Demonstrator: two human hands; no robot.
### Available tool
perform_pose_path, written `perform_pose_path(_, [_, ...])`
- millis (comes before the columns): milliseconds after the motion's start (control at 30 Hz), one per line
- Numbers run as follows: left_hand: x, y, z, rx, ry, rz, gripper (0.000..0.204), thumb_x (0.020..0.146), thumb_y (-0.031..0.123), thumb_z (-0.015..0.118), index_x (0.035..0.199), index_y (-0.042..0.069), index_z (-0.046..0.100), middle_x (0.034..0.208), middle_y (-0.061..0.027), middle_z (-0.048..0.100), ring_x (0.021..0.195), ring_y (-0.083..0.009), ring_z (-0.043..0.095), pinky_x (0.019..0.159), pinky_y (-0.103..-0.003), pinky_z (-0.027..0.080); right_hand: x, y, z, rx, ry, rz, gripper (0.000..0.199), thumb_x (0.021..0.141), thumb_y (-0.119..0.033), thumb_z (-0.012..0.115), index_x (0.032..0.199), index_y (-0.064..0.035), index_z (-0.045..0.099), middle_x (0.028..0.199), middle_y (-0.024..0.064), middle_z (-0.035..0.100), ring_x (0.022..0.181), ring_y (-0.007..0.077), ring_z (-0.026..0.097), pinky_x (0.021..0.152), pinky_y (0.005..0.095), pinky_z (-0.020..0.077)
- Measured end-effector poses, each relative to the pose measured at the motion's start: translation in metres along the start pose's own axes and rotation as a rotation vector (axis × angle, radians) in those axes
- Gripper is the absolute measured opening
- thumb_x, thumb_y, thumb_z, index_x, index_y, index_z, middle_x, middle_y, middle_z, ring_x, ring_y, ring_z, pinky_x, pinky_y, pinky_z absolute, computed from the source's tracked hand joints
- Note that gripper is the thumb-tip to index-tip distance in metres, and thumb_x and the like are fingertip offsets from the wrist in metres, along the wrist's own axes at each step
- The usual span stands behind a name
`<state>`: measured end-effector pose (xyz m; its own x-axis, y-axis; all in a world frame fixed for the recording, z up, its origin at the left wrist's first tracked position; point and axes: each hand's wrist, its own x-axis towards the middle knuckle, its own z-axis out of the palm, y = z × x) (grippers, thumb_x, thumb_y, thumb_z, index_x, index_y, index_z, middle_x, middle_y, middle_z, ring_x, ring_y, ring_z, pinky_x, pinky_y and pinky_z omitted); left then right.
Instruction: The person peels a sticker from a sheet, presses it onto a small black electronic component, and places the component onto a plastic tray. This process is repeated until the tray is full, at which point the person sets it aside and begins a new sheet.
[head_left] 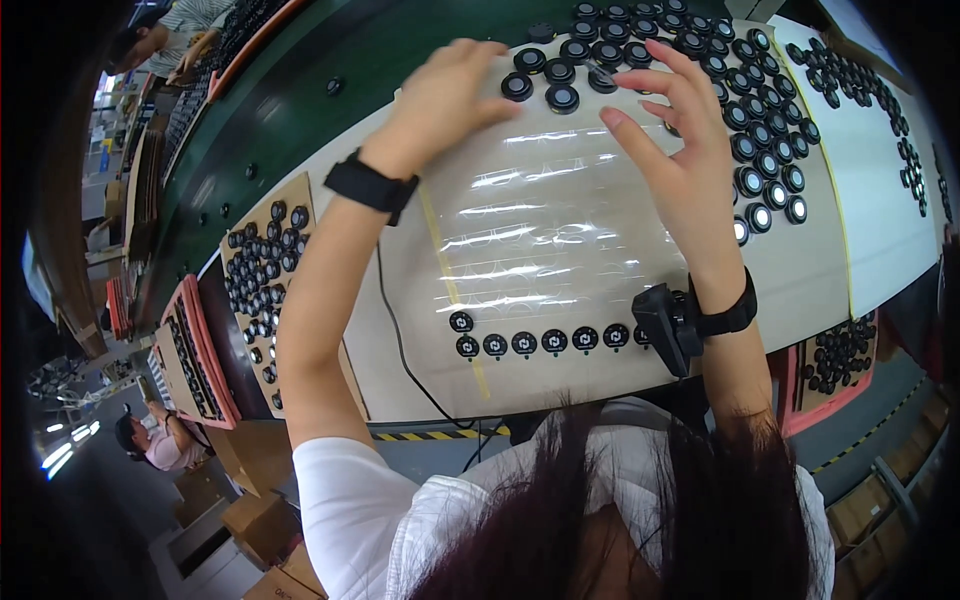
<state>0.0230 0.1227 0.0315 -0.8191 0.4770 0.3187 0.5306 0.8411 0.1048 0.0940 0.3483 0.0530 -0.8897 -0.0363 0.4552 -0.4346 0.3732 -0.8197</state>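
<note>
My left hand point(448, 100) reaches over the far left part of the table, thumb and fingers spread and slightly blurred, holding nothing. Its fingertips come close to a group of black round knob-like parts point(562, 98) with grey centres. On the right, my right hand point(685, 135) hovers with thumb and fingers apart, its fingertips beside one tilted round part point(603, 78); contact I cannot tell. Between my forearms lies a clear, glossy plastic sheet point(530, 235) with faint circular outlines. Several black discs with white marks point(554, 342) line its near edge.
More round parts point(765, 135) crowd the table's right side. Boards of small black parts point(268, 260) stand at left, near a green conveyor surface point(300, 120). A black cable point(392, 310) crosses the table. A co-worker point(180, 40) sits at far left, another person point(160, 435) below.
</note>
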Motion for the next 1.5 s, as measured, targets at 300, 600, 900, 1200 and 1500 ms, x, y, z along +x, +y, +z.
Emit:
perform_pose_path(300, [-0.003, 0.039, -0.029, -1.012, -0.229, -0.709, 0.027, 0.089, 0.023, 0.049, 0.106, 0.002, 0.051, 0.092, -0.0107, 0.057, 0.07, -0.0207, 0.06, 0.059, -0.031, 0.048, 0.0, 0.011, -0.002, 0.305, -0.004, 0.001, 0.025, 0.07, -0.012, 0.067, 0.091, -0.0037, 0.058, 0.108, 0.0131, 0.053, 0.094, 0.0257, 0.055, 0.077, 0.0323, 0.0464])
perform_pose_path(600, [-0.044, 0.118, -0.091, -1.477, 0.017, -0.44, 0.033, 0.08, -0.006, 0.053, 0.112, -0.01, 0.046, 0.102, -0.0203, 0.057, 0.086, -0.0254, 0.062, 0.079, -0.03, 0.052, 0.001, -0.033, -0.02, 0.889, -0.328, 0.378, 0.012, 0.081, -0.008, 0.057, 0.07, -0.0062, 0.053, 0.113, 0.0142, 0.055, 0.101, 0.0172, 0.053, 0.086, 0.0285, 0.041])
perform_pose_path(900, [-0.054, 0.129, -0.101, -1.128, 0.207, -0.265, 0.041, 0.068, -0.017, 0.062, 0.106, -0.012, 0.047, 0.103, -0.0211, 0.056, 0.089, -0.0242, 0.061, 0.079, -0.032, 0.054, -0.004, -0.061, -0.019, 0.898, -0.442, 0.443, 0.014, 0.08, -0.01, 0.059, 0.068, -0.0069, 0.052, 0.108, 0.0127, 0.057, 0.091, 0.0127, 0.055, 0.085, 0.0268, 0.0396])
perform_pose_path(1200, [-0.056, 0.13, -0.1, -1.003, 0.26, -0.239, 0.042, 0.066, -0.018, 0.063, 0.104, -0.012, 0.048, 0.103, -0.0208, 0.056, 0.091, -0.0228, 0.06, 0.081, -0.032, 0.053, -0.01, -0.061, -0.006, 0.899, -0.321, 0.413, 0.009, 0.076, -0.007, 0.063, 0.072, -0.0051, 0.055, 0.103, 0.0109, 0.058, 0.088, 0.0135, 0.055, 0.083, 0.0269, 0.0405])
perform_pose_path(1500, [-0.056, 0.132, -0.102, -0.986, 0.303, -0.254, 0.043, 0.064, -0.018, 0.063, 0.104, -0.012, 0.049, 0.103, -0.02, 0.057, 0.091, -0.0219, 0.06, 0.079, -0.029, 0.052, -0.007, -0.05, -0.004, 1.094, -0.461, 0.459, 0.051, 0.069, -0.006, 0.07, 0.112, 0.0033, 0.044, 0.121, 0.0231, 0.038, 0.101, 0.0288, 0.051, 0.084, 0.0342, 0.0426])
